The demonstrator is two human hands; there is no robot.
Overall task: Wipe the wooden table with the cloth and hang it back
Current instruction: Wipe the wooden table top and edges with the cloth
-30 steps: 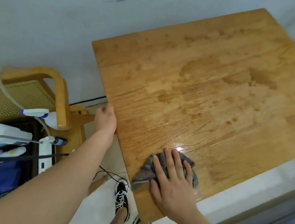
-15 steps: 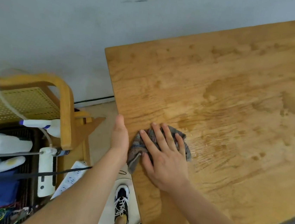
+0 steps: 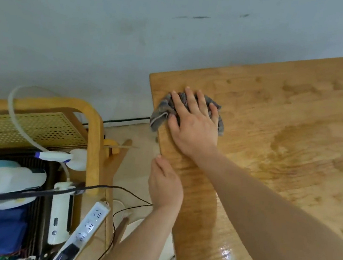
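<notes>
Right hand [image 3: 194,128] is flat on the cloth [image 3: 159,115], palm down, pressing it onto the wooden counter [image 3: 277,184] close to the counter's far left corner, just short of the wall-side edge. Its fingers [image 3: 190,99] are straight and a little spread, and they lie over the cloth rather than curling round it. The cloth is grey and checked, bunched up under the hand, and one flap spills over the counter's left edge and hangs clear of the top. Left hand [image 3: 165,184] sits against that same left edge, nearer the person than the cloth, with its fingers [image 3: 162,165] straight and pressed together, pointing toward the wall, holding nothing; whether the palm bears on the edge or only touches it, I cannot tell. The two hands are near each other but apart. On the counter's top, darker damp patches [image 3: 289,139] spread to the right of the cloth, and a bright wet gleam [image 3: 227,253] shows near the counter's near edge. Beyond the counter's far edge rises a pale wall [image 3: 91,35]. Off the counter's left side, down on the tiled floor [image 3: 136,164], stands a bent-wood frame [image 3: 94,134] with a perforated panel, a white power strip [image 3: 89,225] leaning beside it, and a black cable [image 3: 129,191] running toward the left wrist.
</notes>
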